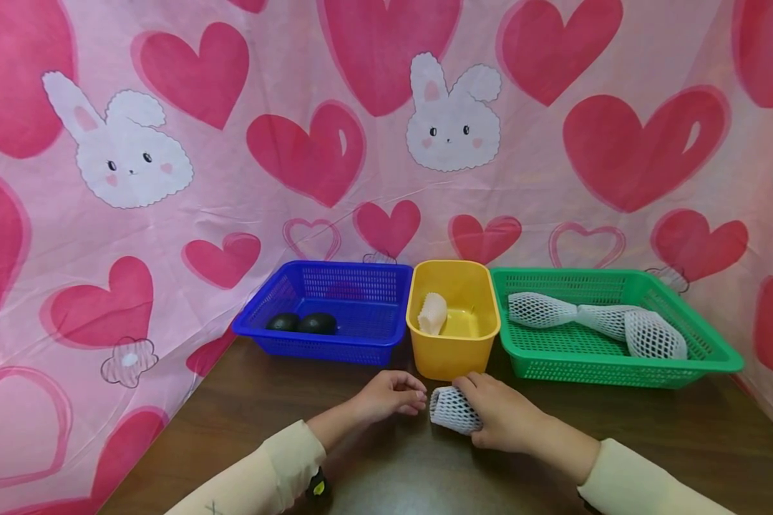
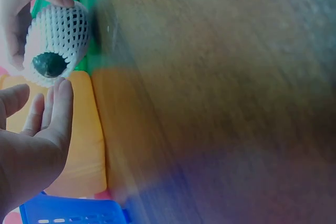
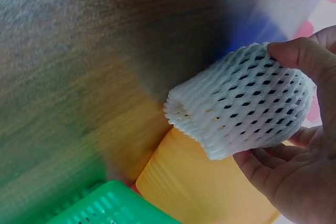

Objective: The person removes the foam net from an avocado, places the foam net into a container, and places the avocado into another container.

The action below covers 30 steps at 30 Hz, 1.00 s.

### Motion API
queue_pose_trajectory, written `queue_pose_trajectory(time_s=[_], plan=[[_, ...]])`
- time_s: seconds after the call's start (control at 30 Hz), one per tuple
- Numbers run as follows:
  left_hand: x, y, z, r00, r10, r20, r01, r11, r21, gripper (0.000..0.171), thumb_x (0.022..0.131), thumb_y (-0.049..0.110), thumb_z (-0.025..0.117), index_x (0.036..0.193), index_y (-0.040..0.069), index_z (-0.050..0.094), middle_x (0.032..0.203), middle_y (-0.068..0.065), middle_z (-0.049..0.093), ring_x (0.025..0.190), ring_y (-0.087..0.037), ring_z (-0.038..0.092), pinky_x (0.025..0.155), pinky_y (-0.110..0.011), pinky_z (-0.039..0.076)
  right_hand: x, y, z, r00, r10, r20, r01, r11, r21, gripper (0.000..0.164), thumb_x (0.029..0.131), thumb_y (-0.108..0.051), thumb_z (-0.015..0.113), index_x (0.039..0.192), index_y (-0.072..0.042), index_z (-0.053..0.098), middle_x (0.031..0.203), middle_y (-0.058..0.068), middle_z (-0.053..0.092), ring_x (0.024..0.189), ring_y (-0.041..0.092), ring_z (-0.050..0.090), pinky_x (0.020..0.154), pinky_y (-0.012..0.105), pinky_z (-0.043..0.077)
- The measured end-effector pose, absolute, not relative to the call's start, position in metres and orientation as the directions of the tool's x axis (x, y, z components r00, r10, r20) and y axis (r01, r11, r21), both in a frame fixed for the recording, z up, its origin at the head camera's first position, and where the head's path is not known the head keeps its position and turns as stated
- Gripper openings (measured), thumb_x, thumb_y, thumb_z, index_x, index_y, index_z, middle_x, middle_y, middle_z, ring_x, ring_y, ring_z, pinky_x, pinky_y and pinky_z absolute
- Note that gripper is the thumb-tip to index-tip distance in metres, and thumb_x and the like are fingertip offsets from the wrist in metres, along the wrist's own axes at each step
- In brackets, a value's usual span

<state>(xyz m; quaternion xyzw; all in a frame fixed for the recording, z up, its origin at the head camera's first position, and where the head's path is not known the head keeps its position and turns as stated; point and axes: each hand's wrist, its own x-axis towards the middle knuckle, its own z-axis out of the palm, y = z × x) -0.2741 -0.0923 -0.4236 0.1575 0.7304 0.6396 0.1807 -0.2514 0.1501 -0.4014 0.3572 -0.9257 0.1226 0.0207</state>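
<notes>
My right hand (image 1: 505, 413) grips a white foam net sleeve (image 1: 454, 410) between thumb and fingers, in front of the yellow bin. Inside the sleeve sits a dark green avocado (image 2: 50, 65); its end shows at the sleeve's opening in the left wrist view. In the right wrist view the sleeve's narrower end (image 3: 176, 109) points away from the palm. My left hand (image 1: 391, 395) is just left of the sleeve, fingers extended, with fingertips (image 2: 64, 85) right at the opening. It holds nothing.
Behind the hands stand a blue basket (image 1: 380, 343) with two avocados (image 1: 317, 323), a yellow bin (image 1: 452, 357) containing a crumpled pale foam piece (image 1: 433, 313), and a green basket (image 1: 618, 368) holding several white foam-netted items (image 1: 653, 335). A patterned pink cloth (image 1: 373, 179) hangs behind them.
</notes>
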Motion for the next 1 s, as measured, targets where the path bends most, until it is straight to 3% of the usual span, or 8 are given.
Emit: queue_pose_trajectory(time_s=[0.57, 1.0], plan=[[-0.270, -0.090, -0.425, -0.864, 0.499, -0.070, 0.004, 0.145, 0.989, 0.014, 0.093, -0.004, 0.060, 0.103, -0.013, 0.064, 0.093, -0.016, 0.069, 0.087, -0.031, 0.069, 0.078, -0.044, 0.055, -0.246, 0.153, -0.399, -0.686, -0.713, 0.146, -0.726, 0.658, -0.199, 0.074, 0.074, -0.020, 0.085, 0.133, 0.003, 0.047, 0.123, 0.012, 0.055, 0.110, 0.028, 0.053, 0.096, 0.049, 0.044], [-0.270, -0.088, -0.422, -0.859, 0.500, -0.106, -0.005, 0.198, 0.980, 0.013, 0.093, 0.000, 0.062, 0.102, -0.007, 0.066, 0.092, -0.012, 0.069, 0.085, -0.028, 0.069, 0.078, -0.041, 0.056, -0.247, 0.178, -0.391, -0.770, -0.633, 0.083, -0.623, 0.718, -0.310, 0.069, 0.076, -0.023, 0.084, 0.131, 0.003, 0.050, 0.122, 0.014, 0.058, 0.109, 0.029, 0.056, 0.093, 0.051, 0.046]])
